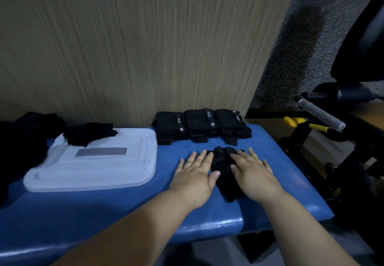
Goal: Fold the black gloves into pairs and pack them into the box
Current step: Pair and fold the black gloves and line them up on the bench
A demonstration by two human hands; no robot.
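Note:
A black glove (pixel 223 168) lies flat on the blue padded bench (pixel 124 207), fingers pointing away from me. My left hand (pixel 196 172) rests palm down on its left edge, fingers spread. Pressing flat on its right side is my right hand (pixel 252 171). Neither hand grips anything. Three folded black glove bundles (pixel 200 123) with small white labels stand in a row against the wooden panel behind. A loose black glove (pixel 90 132) sits on the far corner of a white plastic lid (pixel 93 174) to the left.
A heap of dark gloves or cloth (pixel 25 132) lies at the bench's far left. A wooden panel (pixel 145 37) rises behind the bench. To the right stand dark equipment, a grey-gripped handle (pixel 320 113) and yellow-handled tools (pixel 299 122). The bench's right end drops off beside them.

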